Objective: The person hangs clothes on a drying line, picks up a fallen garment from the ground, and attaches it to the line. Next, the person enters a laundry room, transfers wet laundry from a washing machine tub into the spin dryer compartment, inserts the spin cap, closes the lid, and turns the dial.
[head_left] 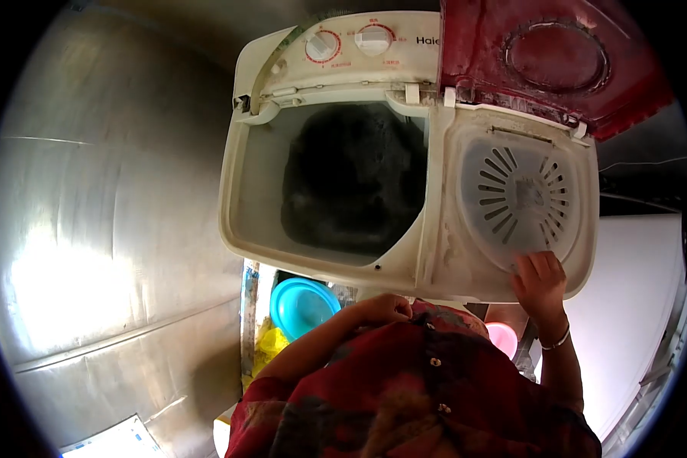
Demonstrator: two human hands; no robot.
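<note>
A cream twin-tub washing machine (427, 191) stands in front of me. Dark, wet-looking contents (355, 179) fill much of its open wash tub on the left. On the right, a translucent slotted spinner cover (504, 217) lies over the spin side. My right hand (540, 278), a bracelet at the wrist, is at the front edge of this cover, fingers bent and close together. Whether they grip anything is hidden. My left hand (389, 308) is curled closed against my patterned red shirt (404, 366), just before the machine's front edge. Its palm side does not show.
The dark red lid (534, 53) stands raised behind the spin side. Two white knobs are on the control panel (351, 46). Below the machine are a blue basin (304, 305), a yellow bag (269, 347) and a pink basin (502, 336). A metallic wall (122, 175) rises at left.
</note>
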